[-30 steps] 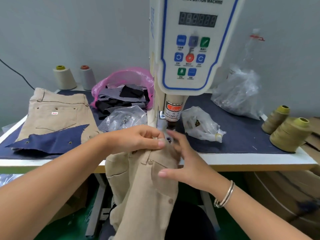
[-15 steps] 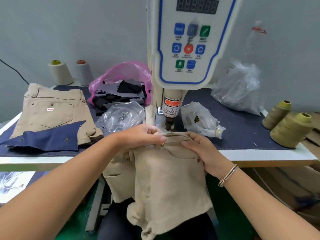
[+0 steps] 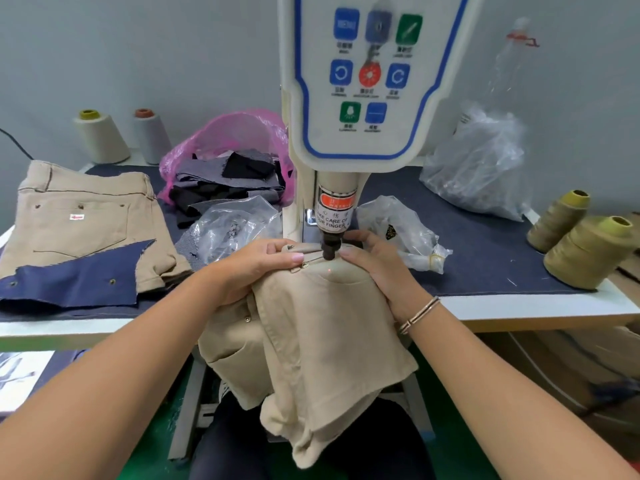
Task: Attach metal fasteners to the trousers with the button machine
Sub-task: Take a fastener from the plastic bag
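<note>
Both hands gripped the beige trousers [image 3: 311, 327]: left hand [image 3: 252, 265] pinched the waistband, right hand [image 3: 377, 268] curled over it, under the button machine's punch [image 3: 329, 249].

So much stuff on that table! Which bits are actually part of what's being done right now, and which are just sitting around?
In use:
- beige trousers, waistband under the punch
- button machine
- left hand and right hand, gripping the waistband on either side

Lying about:
- folded trousers
- navy fabric
- pink bag of scraps
- thread cones
- clear plastic bags
</note>
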A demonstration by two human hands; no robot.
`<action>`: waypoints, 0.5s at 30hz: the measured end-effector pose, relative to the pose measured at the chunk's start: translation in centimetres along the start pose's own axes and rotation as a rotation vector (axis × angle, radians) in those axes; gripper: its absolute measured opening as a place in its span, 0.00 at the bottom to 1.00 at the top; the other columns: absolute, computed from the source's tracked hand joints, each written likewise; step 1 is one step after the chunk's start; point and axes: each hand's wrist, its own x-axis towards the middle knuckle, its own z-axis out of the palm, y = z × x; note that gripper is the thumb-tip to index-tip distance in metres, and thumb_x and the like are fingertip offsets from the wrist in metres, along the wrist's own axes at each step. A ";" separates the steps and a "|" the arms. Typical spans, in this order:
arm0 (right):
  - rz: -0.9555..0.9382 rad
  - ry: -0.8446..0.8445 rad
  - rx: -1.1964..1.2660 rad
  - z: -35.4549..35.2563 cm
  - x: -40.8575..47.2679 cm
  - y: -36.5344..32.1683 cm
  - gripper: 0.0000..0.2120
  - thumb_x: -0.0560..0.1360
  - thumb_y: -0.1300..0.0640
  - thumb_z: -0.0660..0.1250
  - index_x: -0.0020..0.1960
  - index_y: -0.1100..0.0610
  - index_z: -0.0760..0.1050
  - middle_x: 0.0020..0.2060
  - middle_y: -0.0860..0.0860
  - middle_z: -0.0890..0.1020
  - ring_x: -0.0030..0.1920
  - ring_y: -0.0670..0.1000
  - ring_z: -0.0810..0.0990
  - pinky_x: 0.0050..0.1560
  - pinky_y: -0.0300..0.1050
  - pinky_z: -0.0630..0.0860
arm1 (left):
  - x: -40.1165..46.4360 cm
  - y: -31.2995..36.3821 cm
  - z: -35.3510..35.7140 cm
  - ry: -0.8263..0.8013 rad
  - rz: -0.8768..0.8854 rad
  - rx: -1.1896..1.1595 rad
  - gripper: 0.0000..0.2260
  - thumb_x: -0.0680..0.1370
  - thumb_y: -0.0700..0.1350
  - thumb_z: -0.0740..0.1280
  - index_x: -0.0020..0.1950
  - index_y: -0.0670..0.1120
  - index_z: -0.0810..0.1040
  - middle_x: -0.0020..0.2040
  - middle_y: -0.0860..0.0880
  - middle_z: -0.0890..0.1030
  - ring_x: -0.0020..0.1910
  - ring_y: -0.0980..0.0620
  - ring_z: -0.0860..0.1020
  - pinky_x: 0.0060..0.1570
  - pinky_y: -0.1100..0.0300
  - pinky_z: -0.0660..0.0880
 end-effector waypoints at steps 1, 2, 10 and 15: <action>0.014 0.008 0.035 0.1 0.1 0.3 0.09 0.73 0.62 0.69 0.51 0.51 0.76 0.49 0.51 0.82 0.46 0.46 0.81 0.48 0.39 0.76 | 0.2 -0.3 0.0 0.004 -0.004 -0.030 0.21 0.68 0.48 0.74 0.56 0.40 0.80 0.52 0.41 0.82 0.48 0.48 0.81 0.47 0.61 0.78; 0.028 0.013 0.079 0.1 0.2 0.6 0.08 0.74 0.62 0.69 0.51 0.52 0.76 0.47 0.51 0.82 0.44 0.45 0.81 0.45 0.37 0.77 | 0.3 -0.5 -0.1 0.007 -0.009 -0.055 0.20 0.66 0.49 0.75 0.54 0.42 0.82 0.52 0.41 0.82 0.47 0.49 0.81 0.47 0.61 0.78; 0.044 -0.125 0.248 -0.6 1.2 0.8 0.19 0.71 0.62 0.69 0.61 0.55 0.73 0.53 0.55 0.81 0.53 0.53 0.79 0.56 0.46 0.76 | 1.1 -1.2 -1.0 0.013 -0.003 -0.163 0.18 0.65 0.50 0.75 0.54 0.48 0.84 0.47 0.45 0.83 0.43 0.53 0.82 0.44 0.63 0.79; -0.026 -0.298 0.249 -2.0 0.2 1.5 0.27 0.69 0.67 0.66 0.65 0.50 0.69 0.53 0.43 0.83 0.53 0.46 0.81 0.49 0.39 0.78 | 1.1 -1.2 -1.1 0.003 -0.017 -0.172 0.16 0.70 0.48 0.72 0.57 0.48 0.83 0.52 0.41 0.79 0.45 0.50 0.81 0.47 0.61 0.78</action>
